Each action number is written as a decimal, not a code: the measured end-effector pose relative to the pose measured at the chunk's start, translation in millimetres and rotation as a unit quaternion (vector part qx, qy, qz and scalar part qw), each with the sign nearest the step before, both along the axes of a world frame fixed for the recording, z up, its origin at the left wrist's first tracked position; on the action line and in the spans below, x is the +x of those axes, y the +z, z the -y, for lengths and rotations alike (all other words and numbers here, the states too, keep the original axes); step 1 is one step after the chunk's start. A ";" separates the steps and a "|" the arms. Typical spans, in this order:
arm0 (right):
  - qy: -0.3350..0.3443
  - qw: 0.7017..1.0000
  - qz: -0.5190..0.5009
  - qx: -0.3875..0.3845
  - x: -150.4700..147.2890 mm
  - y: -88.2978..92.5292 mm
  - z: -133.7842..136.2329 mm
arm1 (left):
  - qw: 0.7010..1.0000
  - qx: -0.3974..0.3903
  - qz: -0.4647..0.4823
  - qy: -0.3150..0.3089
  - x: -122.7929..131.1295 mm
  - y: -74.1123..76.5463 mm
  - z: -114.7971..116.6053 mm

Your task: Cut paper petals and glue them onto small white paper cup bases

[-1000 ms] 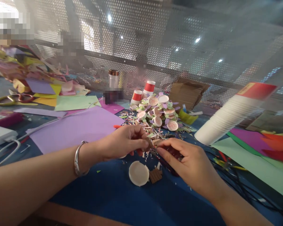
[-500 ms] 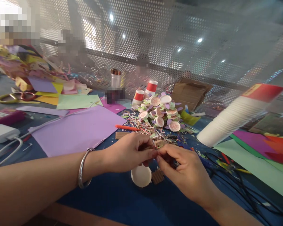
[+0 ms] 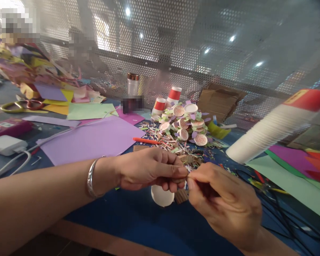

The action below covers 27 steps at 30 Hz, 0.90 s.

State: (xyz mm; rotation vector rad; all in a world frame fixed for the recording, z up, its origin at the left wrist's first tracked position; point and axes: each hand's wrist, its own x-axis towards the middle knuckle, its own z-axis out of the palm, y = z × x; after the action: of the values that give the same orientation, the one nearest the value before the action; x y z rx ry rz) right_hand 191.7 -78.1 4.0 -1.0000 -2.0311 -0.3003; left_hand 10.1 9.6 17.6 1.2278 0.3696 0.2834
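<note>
I am pinching a small brown scrap (image 3: pixel 183 179), mostly hidden, between the thumb and fingertips of my left hand (image 3: pixel 149 170). My right hand (image 3: pixel 224 202) is gripping the same scrap from the other side, fingers curled in tight. Both hands are hovering just above the blue table (image 3: pixel 128 220). Right beneath them a white paper disc (image 3: pixel 161 196) is lying beside a brown corrugated piece (image 3: pixel 181 196). Farther back, a heap of decorated discs (image 3: pixel 185 122) is sitting near a tilted stack of paper cups (image 3: pixel 269 129).
</note>
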 end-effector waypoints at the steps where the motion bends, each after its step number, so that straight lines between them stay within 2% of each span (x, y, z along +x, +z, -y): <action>1: -0.003 1.000 0.006 0.010 -0.1 -0.2 1.2 | 1.000 0.010 -0.007 -0.006 -0.8 2.1 0.5; 4: -0.015 0.999 0.013 0.040 -0.4 -1.2 3.6 | 0.997 0.067 -0.023 0.006 -1.4 6.3 3.8; 7: -0.024 0.998 0.005 0.053 -2.7 -2.0 5.1 | 0.992 0.113 -0.021 0.053 0.2 7.5 10.4; 9: -0.029 0.997 0.016 0.065 -3.7 -2.1 6.2 | 0.989 0.121 -0.025 0.080 1.0 7.8 15.7; 11: -0.043 0.995 0.041 0.085 -0.5 -1.9 5.8 | 0.991 0.097 -0.032 0.081 0.4 8.9 20.2; 13: -0.092 0.989 0.044 0.105 8.9 -1.7 1.7 | 0.997 0.044 -0.028 0.058 -2.0 10.9 22.6; 14: -0.142 0.984 0.026 0.109 15.7 -1.6 -2.1 | 0.999 0.022 -0.028 0.039 -3.6 11.9 22.6; 16: -0.244 0.964 -0.032 0.099 30.1 -1.8 -12.7 | 0.999 0.032 -0.036 0.010 -6.6 13.2 20.3; 17: -0.251 0.964 -0.064 0.061 36.2 -2.3 -18.5 | 0.997 0.066 -0.044 0.005 -7.8 13.3 18.3; 18: -0.233 0.969 -0.082 -0.019 40.7 -3.2 -24.0 | 0.993 0.109 -0.055 0.001 -8.5 13.0 16.1; 19: -0.220 0.971 -0.074 -0.062 43.4 -4.5 -28.8 | 0.985 0.157 -0.070 0.001 -9.0 12.3 13.9; 21: -0.195 0.972 -0.059 -0.113 43.7 -8.2 -35.0 | 0.961 0.255 -0.104 0.009 -9.1 10.6 10.6; 25: -0.172 0.972 -0.039 -0.158 37.1 -15.1 -36.5 | 0.887 0.440 -0.139 0.013 -8.7 6.2 10.4; 27: -0.171 0.970 -0.040 -0.168 36.2 -16.4 -35.6 | 0.852 0.499 -0.157 0.020 -8.7 3.0 11.2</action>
State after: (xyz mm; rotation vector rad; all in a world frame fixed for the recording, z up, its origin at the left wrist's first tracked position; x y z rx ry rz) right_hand 227.8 -42.5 -12.3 -1.5530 -1.8673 -0.0918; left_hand 1.4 -1.7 20.5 2.3165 0.5577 0.3189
